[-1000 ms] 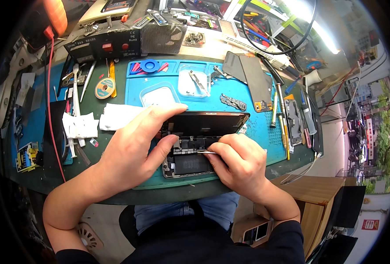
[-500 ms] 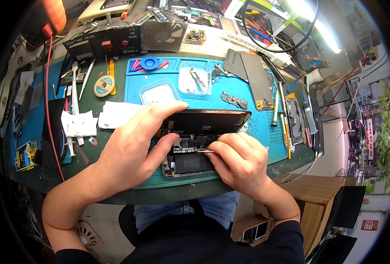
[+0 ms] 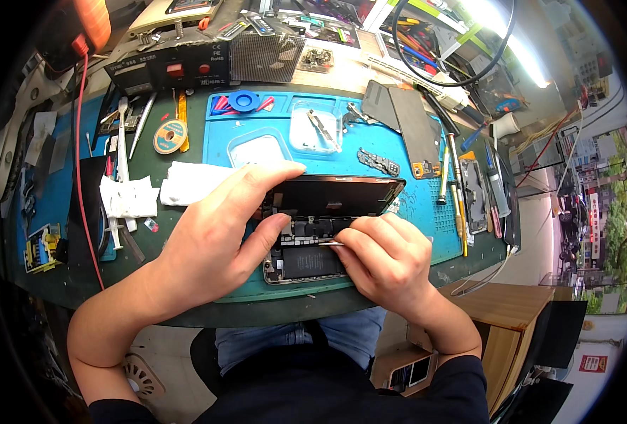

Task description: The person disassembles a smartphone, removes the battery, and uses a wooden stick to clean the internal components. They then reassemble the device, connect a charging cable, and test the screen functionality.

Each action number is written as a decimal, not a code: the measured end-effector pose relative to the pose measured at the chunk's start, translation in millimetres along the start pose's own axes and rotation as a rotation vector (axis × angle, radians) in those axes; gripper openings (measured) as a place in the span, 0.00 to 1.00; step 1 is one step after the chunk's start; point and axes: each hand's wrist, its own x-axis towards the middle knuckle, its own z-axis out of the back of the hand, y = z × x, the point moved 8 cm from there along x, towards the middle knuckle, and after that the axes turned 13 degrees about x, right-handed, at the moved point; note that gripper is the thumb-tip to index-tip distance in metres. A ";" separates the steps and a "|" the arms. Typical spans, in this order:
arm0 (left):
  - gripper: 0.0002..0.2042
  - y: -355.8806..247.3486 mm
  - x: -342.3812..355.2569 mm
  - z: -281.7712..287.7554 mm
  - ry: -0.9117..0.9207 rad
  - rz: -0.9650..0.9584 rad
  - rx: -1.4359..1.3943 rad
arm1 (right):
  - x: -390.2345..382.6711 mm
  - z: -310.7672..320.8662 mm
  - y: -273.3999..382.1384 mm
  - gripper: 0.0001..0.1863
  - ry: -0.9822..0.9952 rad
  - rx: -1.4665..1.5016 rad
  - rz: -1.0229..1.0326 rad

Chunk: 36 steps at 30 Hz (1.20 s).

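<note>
Viewing from the head, we find the opened phone [image 3: 305, 262] on the blue mat [image 3: 419, 201], our left grip [image 3: 214, 230] clamped on its left end, our right grip [image 3: 393, 258] on a slim tool [image 3: 332, 244]; a clear tray [image 3: 301, 141] holds a metallic strip [image 3: 320, 126], a small box [image 3: 316, 71], metal bits [image 3: 317, 59].

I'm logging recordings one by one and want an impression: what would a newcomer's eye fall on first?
Probably the opened phone at the near edge of the blue mat, between the left hand at its raised screen panel and the right hand holding a thin metal tool. Next, the glowing tube light at upper right stands out.
</note>
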 end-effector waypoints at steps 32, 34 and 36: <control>0.26 -0.3 -1.2 -0.5 -0.020 -0.017 0.008 | 1.4 1.0 -1.2 0.12 -0.037 0.042 -0.002; 0.26 -1.3 -1.5 0.2 -0.027 -0.021 0.022 | 0.5 0.6 -2.3 0.11 -0.025 0.043 0.005; 0.26 -0.9 -1.2 0.2 -0.015 -0.011 0.021 | 1.2 1.1 -2.2 0.10 -0.025 0.052 -0.007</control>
